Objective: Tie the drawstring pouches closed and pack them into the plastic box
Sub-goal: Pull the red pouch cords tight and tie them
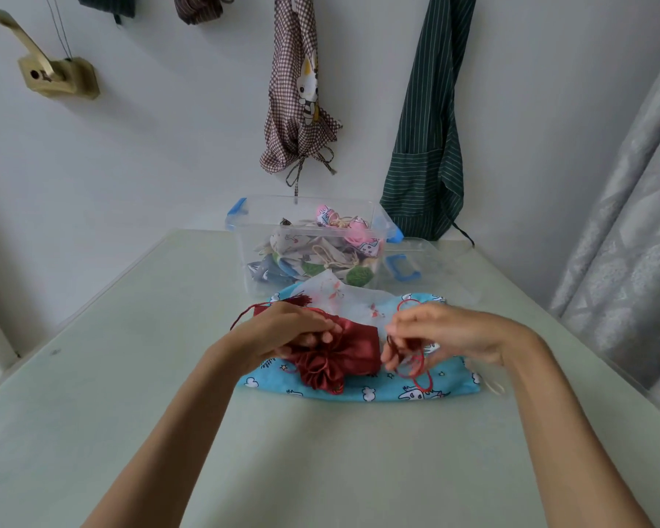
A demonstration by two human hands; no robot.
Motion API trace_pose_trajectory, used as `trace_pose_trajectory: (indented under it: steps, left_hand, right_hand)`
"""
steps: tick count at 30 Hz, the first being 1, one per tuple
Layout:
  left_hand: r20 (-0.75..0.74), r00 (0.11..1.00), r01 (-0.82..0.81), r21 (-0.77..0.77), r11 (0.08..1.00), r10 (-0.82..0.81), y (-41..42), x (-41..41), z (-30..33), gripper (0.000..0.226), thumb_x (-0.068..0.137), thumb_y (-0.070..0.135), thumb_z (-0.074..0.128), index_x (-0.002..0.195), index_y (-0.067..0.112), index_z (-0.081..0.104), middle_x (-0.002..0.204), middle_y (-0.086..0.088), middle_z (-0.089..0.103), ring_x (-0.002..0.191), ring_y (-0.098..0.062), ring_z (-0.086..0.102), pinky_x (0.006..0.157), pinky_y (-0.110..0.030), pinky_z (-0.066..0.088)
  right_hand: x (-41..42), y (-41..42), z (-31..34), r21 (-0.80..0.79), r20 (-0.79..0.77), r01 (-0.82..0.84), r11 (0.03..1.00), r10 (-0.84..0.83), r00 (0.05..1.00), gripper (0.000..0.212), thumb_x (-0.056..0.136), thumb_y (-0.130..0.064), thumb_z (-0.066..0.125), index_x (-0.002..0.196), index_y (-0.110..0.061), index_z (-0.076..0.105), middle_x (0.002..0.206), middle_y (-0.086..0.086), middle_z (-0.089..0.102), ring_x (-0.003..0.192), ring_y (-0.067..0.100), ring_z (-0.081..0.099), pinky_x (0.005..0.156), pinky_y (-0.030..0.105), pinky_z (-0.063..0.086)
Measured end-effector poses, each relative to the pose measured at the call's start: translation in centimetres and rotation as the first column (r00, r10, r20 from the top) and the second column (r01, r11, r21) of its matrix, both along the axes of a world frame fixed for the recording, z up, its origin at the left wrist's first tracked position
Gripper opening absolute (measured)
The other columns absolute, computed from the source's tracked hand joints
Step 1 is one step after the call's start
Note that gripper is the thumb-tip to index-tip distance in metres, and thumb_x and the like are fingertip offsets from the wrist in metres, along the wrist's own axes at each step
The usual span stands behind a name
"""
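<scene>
White walls hung with aprons back a pale green counter with a clear plastic box of packed pouches at its far edge. Nearer, a blue cloth lies under the red pouch, its mouth gathered. The left hand grip pins the pouch; the right hand pinches its red cord. Best to keep the cord taut while knotting close to the gathers.

You can make out one bit of print: small dark script on the blue pouch, seemingly "little". It is too blurred to confirm. Nothing else carries readable text.
</scene>
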State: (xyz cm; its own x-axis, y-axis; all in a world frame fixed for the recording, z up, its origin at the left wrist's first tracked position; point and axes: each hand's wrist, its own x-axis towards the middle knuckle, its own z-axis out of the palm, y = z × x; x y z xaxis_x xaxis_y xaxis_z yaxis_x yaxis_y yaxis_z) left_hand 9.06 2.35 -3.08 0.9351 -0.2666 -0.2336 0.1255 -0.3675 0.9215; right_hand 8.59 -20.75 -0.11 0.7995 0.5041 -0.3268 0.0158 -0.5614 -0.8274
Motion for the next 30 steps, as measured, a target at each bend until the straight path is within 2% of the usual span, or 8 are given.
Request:
trace_pose_trajectory:
  steps: [3, 6, 10, 18, 22, 25, 27, 30]
  left_hand:
    - [0.0, 0.994, 0.107, 0.07, 0.992, -0.107, -1.3, -0.6, 0.3, 0.021, 0.088, 0.025, 0.06, 0.091, 0.011, 0.075, 0.056, 0.013, 0.058, 0.05, 0.0, 0.042, 0.046, -0.015, 0.024]
    - [0.03, 0.981, 0.188, 0.094, 0.978, -0.191, -2.6, -1.1, 0.3, 0.025, 0.086, 0.029, 0.063, 0.091, 0.008, 0.075, 0.049, 0.011, 0.046, 0.05, -0.004, 0.038, 0.05, -0.018, 0.024]
    - [0.091, 0.935, 0.339, 0.062, 0.939, -0.343, -3.9, -1.9, 0.7, 0.021, 0.089, 0.024, 0.06, 0.094, 0.011, 0.075, 0.057, 0.008, 0.048, 0.056, -0.006, 0.038, 0.053, -0.02, 0.024]
    - [-0.004, 0.84, 0.533, 0.188, 0.825, -0.542, -5.0, -2.4, 1.3, 0.039, 0.087, 0.023, 0.045, 0.057, 0.03, 0.069, 0.089, -0.008, 0.055, 0.057, -0.01, 0.031, 0.044, -0.017, 0.022]
    - [-0.086, 0.792, 0.606, 0.229, 0.762, -0.604, -5.4, -2.7, 1.7, 0.031, 0.095, 0.025, 0.043, 0.096, 0.024, 0.075, 0.065, 0.01, 0.049, 0.054, -0.003, 0.036, 0.043, -0.011, 0.027]
    - [-0.032, 0.74, 0.665, 0.179, 0.725, -0.672, -4.5, -2.9, 1.4, 0.036, 0.098, 0.036, 0.044, 0.102, 0.012, 0.071, 0.076, -0.003, 0.047, 0.061, -0.005, 0.034, 0.05, -0.011, 0.029]
    - [-0.011, 0.773, 0.633, 0.082, 0.77, -0.634, -3.7, -2.9, 1.4, 0.041, 0.097, 0.039, 0.043, 0.099, 0.006, 0.069, 0.079, -0.008, 0.045, 0.06, -0.006, 0.032, 0.048, -0.011, 0.027]
    - [0.018, 0.849, 0.528, -0.079, 0.846, -0.528, -2.4, -2.4, 1.9, 0.036, 0.095, 0.035, 0.044, 0.099, 0.015, 0.073, 0.068, 0.008, 0.046, 0.059, -0.005, 0.032, 0.043, -0.011, 0.023]
  right_hand:
    - [-0.4, -0.6, 1.9, 0.102, 0.221, 0.162, 0.981, -0.181, 0.958, 0.031, 0.096, -0.029, 0.048, 0.084, -0.005, 0.063, 0.081, -0.004, 0.071, 0.08, 0.011, 0.062, 0.083, 0.028, 0.052]
    - [-0.6, -0.8, 3.2, 0.168, 0.466, 0.251, 0.953, -0.301, 0.832, 0.033, 0.095, -0.028, 0.05, 0.065, -0.015, 0.058, 0.072, -0.006, 0.066, 0.065, -0.002, 0.056, 0.071, 0.016, 0.045]
    - [-0.8, -0.7, 3.7, 0.281, 0.545, 0.276, 0.919, -0.389, 0.743, 0.035, 0.092, -0.03, 0.056, 0.061, -0.014, 0.06, 0.055, -0.005, 0.054, 0.052, 0.002, 0.047, 0.057, 0.01, 0.041]
    - [-1.5, 1.6, 3.7, 0.287, 0.632, 0.15, 0.946, -0.305, 0.712, 0.037, 0.09, -0.033, 0.057, 0.058, -0.015, 0.058, 0.069, 0.007, 0.057, 0.07, 0.015, 0.053, 0.068, 0.01, 0.037]
    - [-0.6, 3.8, 2.1, 0.286, 0.637, 0.13, 0.949, -0.29, 0.714, 0.033, 0.091, -0.027, 0.058, 0.059, -0.024, 0.058, 0.057, -0.013, 0.053, 0.056, -0.008, 0.048, 0.063, 0.005, 0.036]
    - [0.1, 5.2, 0.1, 0.186, 0.556, 0.096, 0.978, -0.185, 0.81, 0.017, 0.092, -0.031, 0.056, 0.091, -0.017, 0.065, 0.085, -0.012, 0.062, 0.079, -0.006, 0.055, 0.074, 0.01, 0.041]
    - [1.1, 4.7, -1.4, -0.034, 0.484, 0.149, 0.988, -0.114, 0.868, 0.039, 0.093, -0.043, 0.05, 0.124, -0.019, 0.053, 0.122, -0.008, 0.056, 0.111, 0.007, 0.053, 0.093, 0.021, 0.041]
    - [1.6, 3.2, -1.5, -0.048, 0.531, 0.302, 0.952, -0.232, 0.815, 0.039, 0.095, -0.039, 0.047, 0.13, -0.024, 0.047, 0.133, -0.007, 0.05, 0.113, 0.015, 0.056, 0.096, 0.028, 0.041]
